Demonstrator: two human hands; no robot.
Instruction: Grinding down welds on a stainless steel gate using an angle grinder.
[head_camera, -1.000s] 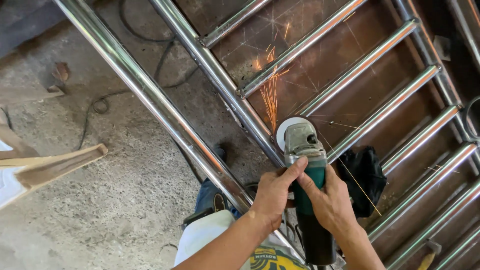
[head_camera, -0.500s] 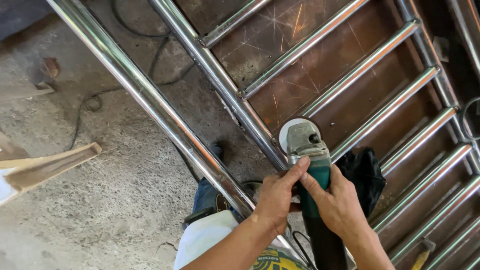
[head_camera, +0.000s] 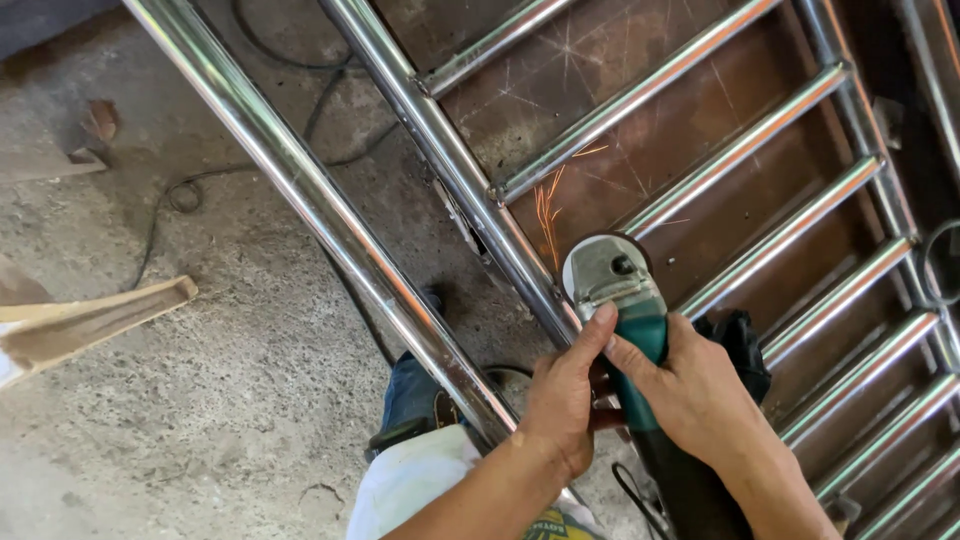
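Fingers of the right hand are wrapped shut round the green body of the angle grinder; the left hand is closed on its side by the head; the tool is judged heavy, rigid, kicking; its disc is pressed to the steel rail, with sparks thrown.

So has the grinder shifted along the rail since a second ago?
No, not noticeably. The angle grinder sits against the middle rail just below the same rung joint as before, with left hand and right hand gripping it.
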